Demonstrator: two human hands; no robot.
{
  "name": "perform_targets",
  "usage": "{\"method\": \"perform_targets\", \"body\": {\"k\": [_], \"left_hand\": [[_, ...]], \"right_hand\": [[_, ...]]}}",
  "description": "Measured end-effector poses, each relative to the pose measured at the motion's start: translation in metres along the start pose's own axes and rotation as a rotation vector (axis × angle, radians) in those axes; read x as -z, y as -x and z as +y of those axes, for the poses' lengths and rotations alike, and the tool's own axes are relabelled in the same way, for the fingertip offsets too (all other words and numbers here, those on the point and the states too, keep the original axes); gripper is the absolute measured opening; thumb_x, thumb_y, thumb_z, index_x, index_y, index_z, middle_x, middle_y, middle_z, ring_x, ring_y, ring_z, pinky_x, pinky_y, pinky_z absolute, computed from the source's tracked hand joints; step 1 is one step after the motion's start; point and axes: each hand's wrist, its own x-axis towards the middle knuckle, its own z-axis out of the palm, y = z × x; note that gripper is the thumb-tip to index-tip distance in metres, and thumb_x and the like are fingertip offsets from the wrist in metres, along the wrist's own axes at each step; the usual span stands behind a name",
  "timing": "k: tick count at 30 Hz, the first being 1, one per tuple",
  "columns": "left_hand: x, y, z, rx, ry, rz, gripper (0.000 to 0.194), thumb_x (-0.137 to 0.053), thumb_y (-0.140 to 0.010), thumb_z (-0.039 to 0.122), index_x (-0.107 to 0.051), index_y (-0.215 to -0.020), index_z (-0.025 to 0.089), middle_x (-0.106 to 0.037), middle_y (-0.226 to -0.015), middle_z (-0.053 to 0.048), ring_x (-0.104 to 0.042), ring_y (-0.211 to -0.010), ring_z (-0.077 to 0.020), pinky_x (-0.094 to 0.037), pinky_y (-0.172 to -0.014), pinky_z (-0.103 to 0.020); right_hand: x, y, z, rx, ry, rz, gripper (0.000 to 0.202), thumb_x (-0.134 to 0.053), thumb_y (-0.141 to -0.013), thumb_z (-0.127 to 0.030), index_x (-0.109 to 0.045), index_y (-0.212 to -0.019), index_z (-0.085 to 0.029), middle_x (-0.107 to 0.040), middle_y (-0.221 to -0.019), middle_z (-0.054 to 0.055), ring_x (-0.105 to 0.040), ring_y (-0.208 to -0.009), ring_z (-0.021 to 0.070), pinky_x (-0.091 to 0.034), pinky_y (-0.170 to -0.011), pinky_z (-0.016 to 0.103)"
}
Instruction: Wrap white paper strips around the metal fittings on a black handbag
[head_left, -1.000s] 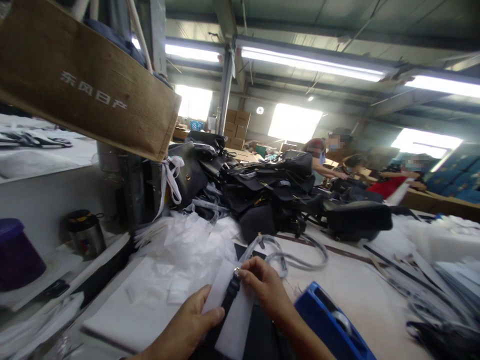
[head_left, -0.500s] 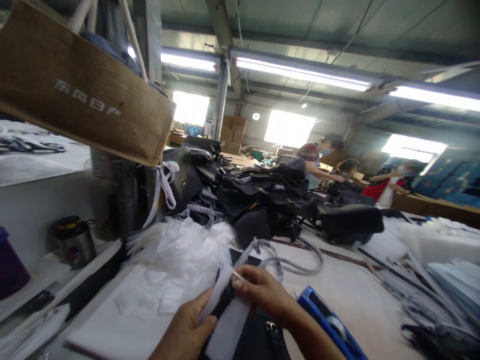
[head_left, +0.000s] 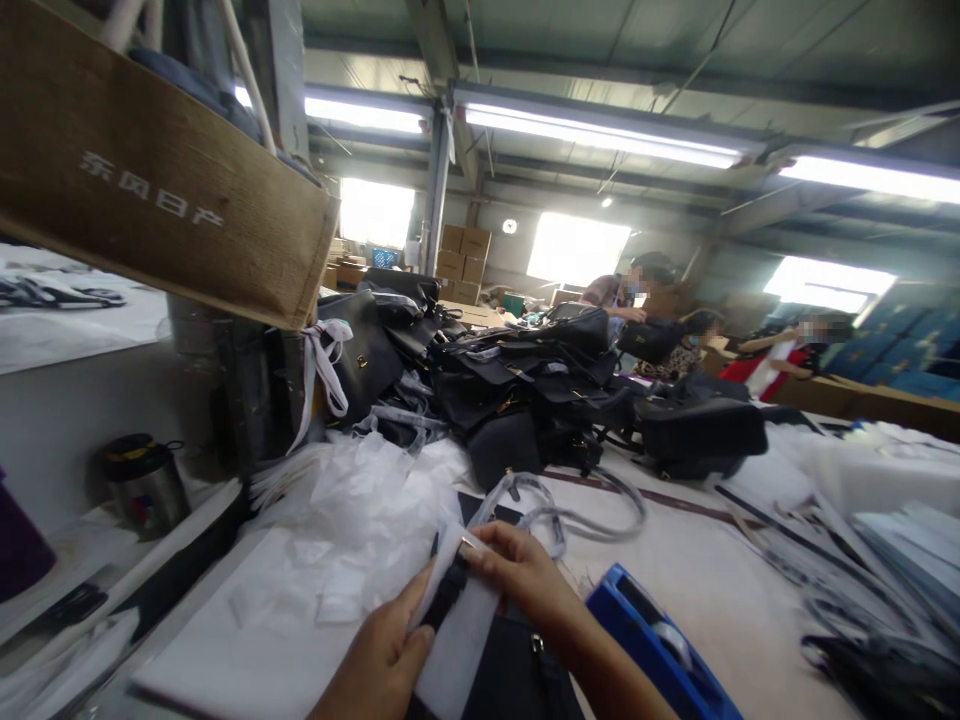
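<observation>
A black strap (head_left: 448,592) with a small metal buckle at its upper end runs between my hands, over a strip of white wrapping sheet (head_left: 459,650). My left hand (head_left: 386,640) is closed on the strap's lower part, with the thumb pressed on top. Thumb and fingers of my right hand (head_left: 517,570) pinch the buckle end, hiding most of the metal. Beneath both hands lies a black bag (head_left: 510,670), which has another gold buckle (head_left: 537,645) on its right side. A clear-wrapped strap (head_left: 577,515) loops behind the right hand.
A blue tape dispenser (head_left: 652,640) stands right of my right forearm. Crumpled white sheets (head_left: 375,500) lie to the left. Black bags (head_left: 525,380) are heaped across the table's back. A brown bag (head_left: 165,190) hangs upper left. Co-workers (head_left: 637,290) are beyond the heap.
Both hands keep hold of the strap, with only small finger movements at the buckle. In the background, a co-worker now holds up a black bag. The view has shifted slightly.
</observation>
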Motion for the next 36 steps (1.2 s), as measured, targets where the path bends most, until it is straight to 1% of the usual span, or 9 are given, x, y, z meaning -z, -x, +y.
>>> {"method": "perform_targets", "body": {"k": [3,5,7,10,17,22,29,32,36], "left_hand": [[0.002,-0.004,0.005,0.158,0.303,-0.077,0.053,-0.056,-0.080,0.017,-0.055,-0.134,0.017,-0.067,-0.120,-0.008,-0.064,-0.104,-0.0258,-0.050,-0.088,-0.032],[0.002,-0.006,0.007,0.251,0.436,-0.088,0.053,-0.060,-0.077,0.018,-0.058,-0.129,0.015,-0.072,-0.103,-0.008,-0.067,-0.080,-0.0216,-0.050,-0.067,-0.026],[0.002,-0.007,0.007,0.292,0.505,-0.092,0.052,-0.064,-0.073,0.018,-0.060,-0.125,0.013,-0.073,-0.090,-0.007,-0.064,-0.067,-0.0181,-0.045,-0.059,-0.023],[-0.001,-0.007,0.006,0.318,0.559,-0.122,0.050,-0.065,-0.071,0.018,-0.061,-0.121,0.011,-0.071,-0.077,-0.006,-0.062,-0.064,-0.0172,-0.043,-0.057,-0.022],[-0.006,-0.009,0.004,0.246,0.491,-0.133,0.050,-0.066,-0.071,0.022,-0.061,-0.120,0.016,-0.062,-0.064,0.000,-0.055,-0.056,-0.0149,-0.043,-0.057,-0.024],[-0.007,-0.004,0.005,0.307,0.308,-0.077,0.053,-0.063,-0.079,0.036,-0.054,-0.127,0.015,-0.057,-0.057,0.001,-0.044,-0.048,-0.0108,-0.029,-0.044,-0.019],[-0.002,0.003,0.015,0.318,0.396,-0.011,0.056,-0.053,-0.084,0.061,-0.060,-0.115,0.015,-0.067,-0.074,-0.007,-0.057,-0.057,-0.0159,-0.045,-0.053,-0.024],[-0.006,-0.002,0.010,0.294,0.335,-0.036,0.059,-0.064,-0.078,0.059,-0.059,-0.114,0.013,-0.064,-0.068,-0.005,-0.056,-0.055,-0.0153,-0.043,-0.047,-0.021],[-0.010,-0.007,-0.001,0.238,0.252,-0.047,0.056,-0.053,-0.086,0.059,-0.059,-0.114,0.012,-0.061,-0.060,-0.003,-0.048,-0.045,-0.0106,-0.037,-0.041,-0.018]], "right_hand": [[-0.001,0.017,0.007,0.014,-0.327,-0.085,0.050,-0.068,-0.083,-0.048,-0.057,-0.120,-0.016,-0.065,-0.093,0.005,-0.061,-0.071,0.0130,-0.051,-0.055,0.021],[0.000,0.028,0.014,0.027,-0.505,-0.198,0.049,-0.065,-0.086,-0.045,-0.056,-0.126,-0.018,-0.063,-0.111,0.010,-0.062,-0.093,0.0178,-0.054,-0.069,0.026],[-0.002,0.035,0.020,0.046,-0.516,-0.241,0.048,-0.071,-0.082,-0.038,-0.059,-0.124,-0.018,-0.062,-0.114,0.010,-0.061,-0.095,0.0181,-0.054,-0.070,0.024],[-0.010,0.034,0.022,0.086,-0.409,-0.231,0.051,-0.080,-0.074,-0.032,-0.061,-0.120,-0.018,-0.064,-0.106,0.007,-0.060,-0.072,0.0110,-0.050,-0.060,0.021],[-0.027,0.016,0.022,0.112,-0.212,-0.123,0.061,-0.083,-0.064,-0.046,-0.060,-0.114,-0.019,-0.064,-0.084,0.000,-0.042,-0.042,0.0026,-0.034,-0.037,0.015],[-0.037,0.010,0.023,0.146,-0.185,0.034,0.052,-0.082,-0.064,-0.050,-0.062,-0.093,-0.012,-0.058,-0.070,-0.001,-0.042,-0.049,0.0047,-0.024,-0.038,0.015],[-0.036,0.011,0.022,0.113,-0.104,0.056,0.044,-0.080,-0.068,-0.038,-0.059,-0.097,-0.013,-0.059,-0.073,-0.001,-0.045,-0.053,0.0065,-0.028,-0.044,0.017],[-0.033,0.008,0.020,0.080,-0.018,0.092,0.037,-0.077,-0.068,-0.032,-0.059,-0.095,-0.013,-0.059,-0.072,-0.002,-0.046,-0.054,0.0071,-0.028,-0.044,0.017],[-0.028,0.004,0.016,0.016,0.007,0.118,0.027,-0.071,-0.072,-0.034,-0.057,-0.086,-0.015,-0.052,-0.061,-0.005,-0.044,-0.048,0.0073,-0.028,-0.042,0.018]]}}
